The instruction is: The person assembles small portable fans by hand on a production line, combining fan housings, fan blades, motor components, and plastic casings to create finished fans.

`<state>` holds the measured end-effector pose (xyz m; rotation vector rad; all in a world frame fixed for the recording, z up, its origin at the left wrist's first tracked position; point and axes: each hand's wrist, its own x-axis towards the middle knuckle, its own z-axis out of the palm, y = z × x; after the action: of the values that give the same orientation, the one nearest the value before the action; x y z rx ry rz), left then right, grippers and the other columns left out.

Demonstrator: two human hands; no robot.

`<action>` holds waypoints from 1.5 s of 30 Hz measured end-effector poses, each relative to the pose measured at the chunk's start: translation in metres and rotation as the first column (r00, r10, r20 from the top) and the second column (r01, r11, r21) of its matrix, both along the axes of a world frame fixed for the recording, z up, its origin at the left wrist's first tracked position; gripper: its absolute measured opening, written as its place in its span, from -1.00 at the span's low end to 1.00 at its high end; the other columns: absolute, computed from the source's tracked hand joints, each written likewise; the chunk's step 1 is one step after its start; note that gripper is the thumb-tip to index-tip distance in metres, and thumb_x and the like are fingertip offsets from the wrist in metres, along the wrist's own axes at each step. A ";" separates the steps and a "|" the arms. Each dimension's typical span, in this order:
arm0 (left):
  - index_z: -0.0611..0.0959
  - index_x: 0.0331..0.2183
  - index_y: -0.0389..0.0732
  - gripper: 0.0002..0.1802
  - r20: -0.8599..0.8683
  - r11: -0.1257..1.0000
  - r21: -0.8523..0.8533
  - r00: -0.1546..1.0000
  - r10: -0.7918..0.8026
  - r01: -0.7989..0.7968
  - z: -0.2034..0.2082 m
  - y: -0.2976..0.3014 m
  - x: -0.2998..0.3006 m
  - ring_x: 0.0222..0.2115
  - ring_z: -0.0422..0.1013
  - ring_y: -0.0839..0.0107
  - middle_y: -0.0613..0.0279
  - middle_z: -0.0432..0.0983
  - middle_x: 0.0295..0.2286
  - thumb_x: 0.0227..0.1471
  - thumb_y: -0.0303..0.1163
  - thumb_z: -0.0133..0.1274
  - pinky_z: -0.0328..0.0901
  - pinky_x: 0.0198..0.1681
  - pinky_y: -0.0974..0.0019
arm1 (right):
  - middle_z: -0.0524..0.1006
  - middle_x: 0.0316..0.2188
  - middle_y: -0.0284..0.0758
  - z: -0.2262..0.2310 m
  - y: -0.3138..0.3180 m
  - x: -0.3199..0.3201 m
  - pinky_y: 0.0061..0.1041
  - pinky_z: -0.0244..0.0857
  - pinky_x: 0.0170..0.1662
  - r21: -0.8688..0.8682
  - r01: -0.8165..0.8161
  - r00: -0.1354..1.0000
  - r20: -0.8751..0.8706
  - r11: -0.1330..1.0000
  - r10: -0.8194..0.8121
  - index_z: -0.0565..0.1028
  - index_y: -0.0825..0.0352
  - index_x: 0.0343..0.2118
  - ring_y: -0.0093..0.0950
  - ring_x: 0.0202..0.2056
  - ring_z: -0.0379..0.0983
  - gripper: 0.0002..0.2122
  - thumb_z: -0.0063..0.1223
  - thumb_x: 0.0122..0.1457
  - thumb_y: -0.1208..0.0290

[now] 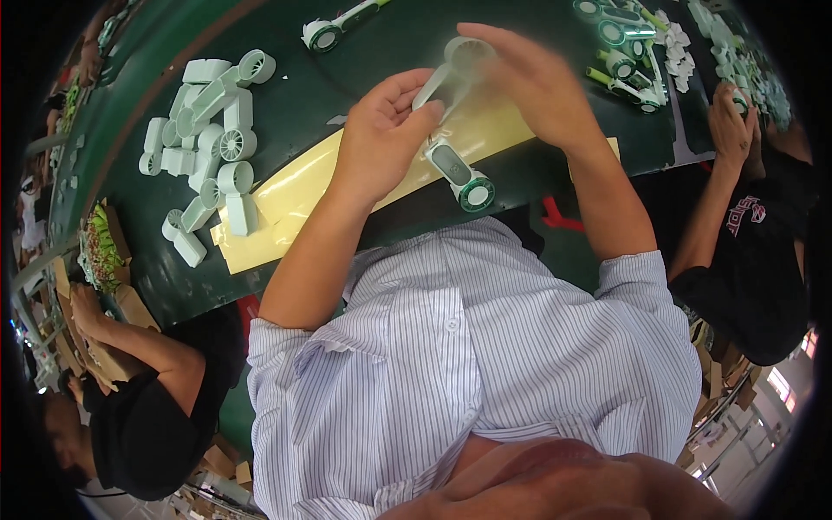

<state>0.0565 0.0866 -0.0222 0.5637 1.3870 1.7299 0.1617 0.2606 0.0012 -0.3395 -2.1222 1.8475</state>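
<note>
My left hand (381, 134) is closed around the narrow end of a pale green plastic fan casing (440, 87). The casing's round ring end points away from me. Beside that ring is my right hand (542, 87), its index finger stretched out and the rest smeared by motion; whether it touches the casing I cannot tell. Just below my hands, a small white handheld fan body (451, 169) with a green round end lies near the front edge of the table.
A yellow sheet (299, 195) covers part of the dark green table (299, 95). Loose pale green casings (208, 143) lie piled at left. A fan assembly (325, 36) lies at the back; several more (628, 69) are at right. Co-workers sit on both sides.
</note>
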 end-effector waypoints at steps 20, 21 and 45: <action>0.50 -0.09 -0.45 -0.68 -0.141 0.979 -0.105 0.978 0.157 -0.172 -0.001 0.008 -0.003 -0.33 0.53 0.43 0.09 0.56 -0.27 0.13 -0.48 0.02 0.44 -0.31 0.44 | 0.56 -0.35 -0.34 -0.002 0.005 -0.024 -0.62 0.38 -0.30 0.211 -0.029 0.999 -0.023 0.977 0.034 0.42 0.37 0.07 -0.62 -0.41 0.47 -0.64 -0.01 0.22 0.41; 0.48 -0.06 -0.45 -0.66 -0.113 0.977 -0.130 0.981 0.157 -0.171 0.000 0.009 -0.004 -0.31 0.54 0.40 0.07 0.56 -0.26 0.15 -0.47 0.00 0.42 -0.28 0.44 | 0.56 -0.35 -0.33 -0.002 0.007 -0.028 -0.61 0.38 -0.29 0.275 -0.043 0.998 -0.022 0.960 0.051 0.42 0.38 0.06 -0.61 -0.42 0.47 -0.64 -0.01 0.21 0.40; 0.28 0.11 -0.39 -0.44 0.377 0.881 0.460 0.875 -0.304 0.108 0.004 0.000 -0.075 -0.06 0.39 0.19 0.01 0.41 -0.09 0.25 -0.18 -0.13 0.37 0.01 0.17 | 0.54 -0.55 -0.38 0.045 0.009 0.009 -0.73 0.14 -0.66 -0.714 -0.245 0.940 -0.010 0.656 0.340 0.52 0.33 -0.32 -0.72 -0.64 0.36 -0.55 -0.24 0.33 0.00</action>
<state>-0.0181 0.0866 -0.0186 0.4923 0.6007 1.8410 0.1706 0.2692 0.0466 -0.2833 -1.4801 2.8838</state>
